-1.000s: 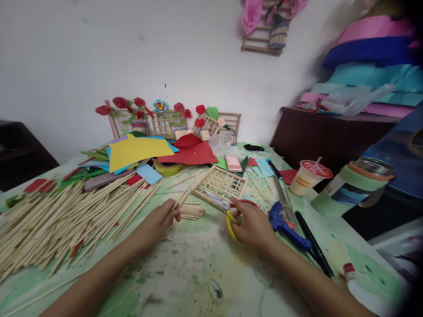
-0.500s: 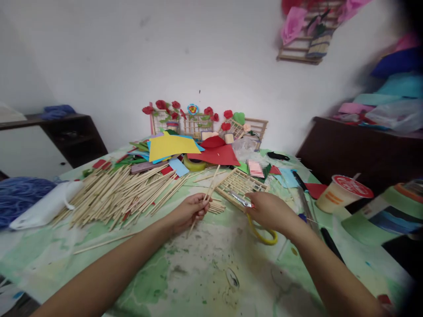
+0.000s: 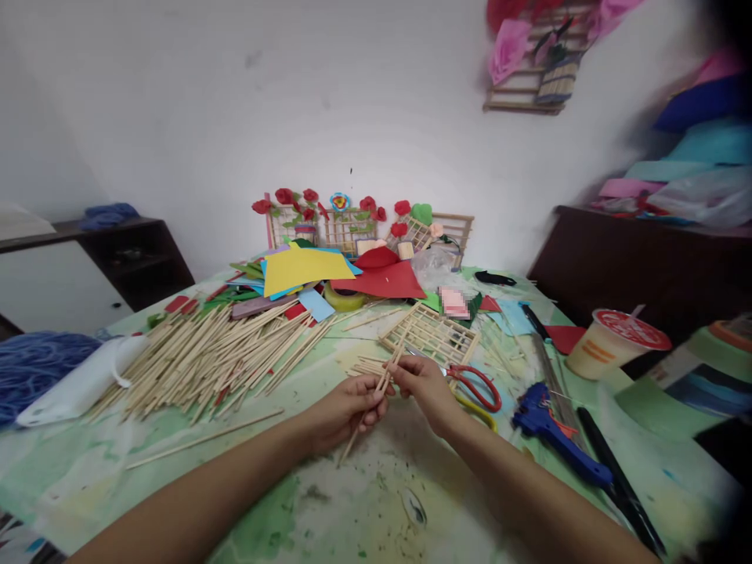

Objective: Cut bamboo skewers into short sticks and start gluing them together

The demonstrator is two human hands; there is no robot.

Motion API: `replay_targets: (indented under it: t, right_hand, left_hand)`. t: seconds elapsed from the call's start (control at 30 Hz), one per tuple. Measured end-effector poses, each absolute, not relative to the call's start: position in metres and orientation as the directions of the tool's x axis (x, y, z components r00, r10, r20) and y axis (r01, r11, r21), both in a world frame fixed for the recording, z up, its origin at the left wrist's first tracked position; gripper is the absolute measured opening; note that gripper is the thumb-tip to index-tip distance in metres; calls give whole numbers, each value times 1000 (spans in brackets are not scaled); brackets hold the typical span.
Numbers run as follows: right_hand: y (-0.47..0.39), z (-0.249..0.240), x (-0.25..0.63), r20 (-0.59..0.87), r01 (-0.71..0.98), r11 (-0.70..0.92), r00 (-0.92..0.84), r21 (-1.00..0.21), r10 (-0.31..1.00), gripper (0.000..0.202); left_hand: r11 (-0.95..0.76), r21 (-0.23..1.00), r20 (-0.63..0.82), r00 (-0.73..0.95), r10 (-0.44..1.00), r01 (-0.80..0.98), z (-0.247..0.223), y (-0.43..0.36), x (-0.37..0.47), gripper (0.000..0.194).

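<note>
Thin wooden sticks are pinched in my left hand, near the middle of the table. My right hand has its fingers closed on the upper part of the same sticks, touching my left fingertips. Scissors with red and yellow handles lie just beyond my right hand, their blades partly hidden. Several short sticks rest behind my hands, beside a small lattice of sticks.
A big pile of sticks spreads at the left. Coloured sheets lie at the back. On the right are a blue glue gun, a cup and a green jar.
My right hand has let go of the scissors, which now lie on the table, and has moved left to the sticks. The glue gun has come into full view.
</note>
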State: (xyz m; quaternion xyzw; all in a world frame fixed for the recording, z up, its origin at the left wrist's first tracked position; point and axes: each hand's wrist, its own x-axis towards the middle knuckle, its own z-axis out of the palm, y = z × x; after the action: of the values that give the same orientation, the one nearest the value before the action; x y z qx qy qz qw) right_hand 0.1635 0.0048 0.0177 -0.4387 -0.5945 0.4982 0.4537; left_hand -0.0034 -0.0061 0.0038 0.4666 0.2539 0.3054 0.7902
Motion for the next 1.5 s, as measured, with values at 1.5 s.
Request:
replay_targets:
  t: [1.5]
  right_hand:
    - [-8, 34, 166, -108, 20, -107, -288, -994, 951, 27]
  left_hand:
    - [117, 992, -119, 653, 748, 47, 2, -7, -5, 37]
